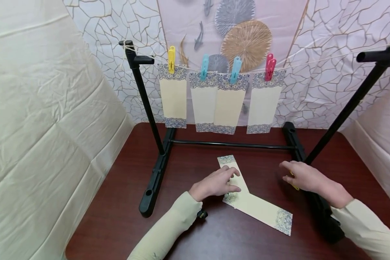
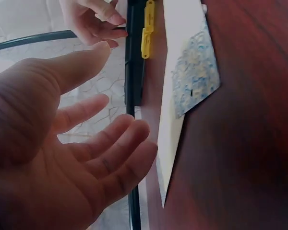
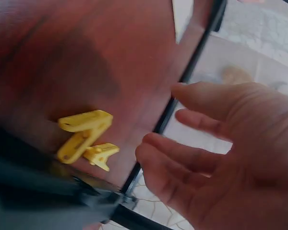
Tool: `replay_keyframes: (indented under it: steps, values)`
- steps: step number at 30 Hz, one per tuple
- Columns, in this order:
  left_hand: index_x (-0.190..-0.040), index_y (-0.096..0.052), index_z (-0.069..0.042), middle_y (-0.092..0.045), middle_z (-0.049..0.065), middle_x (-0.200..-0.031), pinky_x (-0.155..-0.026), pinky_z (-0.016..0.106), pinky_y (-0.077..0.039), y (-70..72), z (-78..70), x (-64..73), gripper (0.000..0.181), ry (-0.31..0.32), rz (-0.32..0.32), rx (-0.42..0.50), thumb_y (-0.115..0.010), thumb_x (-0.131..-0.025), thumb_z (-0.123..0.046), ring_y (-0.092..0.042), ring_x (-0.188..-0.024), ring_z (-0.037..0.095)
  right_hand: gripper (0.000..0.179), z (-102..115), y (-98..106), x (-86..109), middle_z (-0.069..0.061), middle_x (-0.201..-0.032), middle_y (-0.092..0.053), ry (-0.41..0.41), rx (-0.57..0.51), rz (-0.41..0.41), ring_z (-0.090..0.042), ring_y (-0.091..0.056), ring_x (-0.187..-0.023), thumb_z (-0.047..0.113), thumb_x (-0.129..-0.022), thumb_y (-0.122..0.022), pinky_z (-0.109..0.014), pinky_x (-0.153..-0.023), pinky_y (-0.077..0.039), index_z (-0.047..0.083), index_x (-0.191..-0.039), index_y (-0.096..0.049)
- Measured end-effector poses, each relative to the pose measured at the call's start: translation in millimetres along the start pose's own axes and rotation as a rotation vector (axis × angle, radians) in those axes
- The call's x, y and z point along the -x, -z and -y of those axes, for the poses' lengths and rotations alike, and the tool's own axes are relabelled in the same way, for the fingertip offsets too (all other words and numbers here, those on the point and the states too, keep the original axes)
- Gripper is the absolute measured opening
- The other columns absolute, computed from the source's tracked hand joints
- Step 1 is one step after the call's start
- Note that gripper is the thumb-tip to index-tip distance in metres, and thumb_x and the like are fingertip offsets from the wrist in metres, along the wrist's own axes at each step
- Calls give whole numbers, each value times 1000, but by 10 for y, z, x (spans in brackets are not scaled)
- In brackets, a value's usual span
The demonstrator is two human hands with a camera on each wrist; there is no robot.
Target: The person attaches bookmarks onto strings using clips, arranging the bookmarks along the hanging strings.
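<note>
No lettering, label, brand or number can be read here.

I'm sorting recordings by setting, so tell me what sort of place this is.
Probably an indoor tabletop corner arranged for craft or demonstration work: a dark reddish-brown table bears a black rack hung with pegged paper strips, and a pale fabric sheet screens the left side.

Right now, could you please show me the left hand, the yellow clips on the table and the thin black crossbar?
Left hand [image 1: 217, 182], head view, back of the hand.
Yellow clips [image 3: 84, 141], right wrist view, long side of one.
Thin black crossbar [image 1: 232, 144], head view, near its middle.
</note>
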State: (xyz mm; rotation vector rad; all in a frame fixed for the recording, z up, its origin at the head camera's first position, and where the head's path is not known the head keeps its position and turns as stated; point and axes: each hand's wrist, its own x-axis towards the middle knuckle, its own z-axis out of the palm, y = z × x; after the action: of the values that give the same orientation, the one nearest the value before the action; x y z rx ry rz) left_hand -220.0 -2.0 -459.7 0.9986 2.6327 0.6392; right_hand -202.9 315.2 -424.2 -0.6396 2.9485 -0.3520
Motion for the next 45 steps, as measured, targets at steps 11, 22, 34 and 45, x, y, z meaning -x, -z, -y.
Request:
replay_keyframes:
  steps: [11, 22, 34, 45]
  values:
    - [-131, -53, -25, -54, -4, -109, -74, 20, -43, -143, -47, 36, 53, 3, 62, -132, -72, -86, -48, -50, -89, 6, 37, -71, -156, 73, -12, -84, -58, -54, 118, 52, -22, -57, -68, 14, -79, -78, -38, -54, -47, 7, -110, -58]
    - [-127, -52, -27, -50, 0, -109, -70, 24, -44, -187, -190, 65, 64, 55, 159, -294, -82, -75, -48, -47, -96, 15, 37, -109, -184, 100, -12, -85, -58, -109, 144, 161, -21, -55, -70, 14, -80, -77, -39, -56, -47, 6, -111, -58]
    - [-107, -54, -23, -46, 0, -99, -62, 26, -41, -176, -214, 61, 52, 92, 164, -349, -84, -73, -49, -43, -88, 16, 31, -161, -163, 25, -5, -73, -52, -131, 68, 260, -16, -49, -60, 9, -86, -69, -30, -52, -40, 4, -113, -56]
    - [-110, -48, -23, -45, 0, -103, -64, 26, -40, -182, -191, 52, 62, 101, 142, -363, -85, -70, -53, -42, -90, 16, 26, -149, -140, 14, -4, -76, -53, -115, 51, 277, -18, -49, -64, 7, -86, -67, -32, -52, -40, 11, -109, -56]
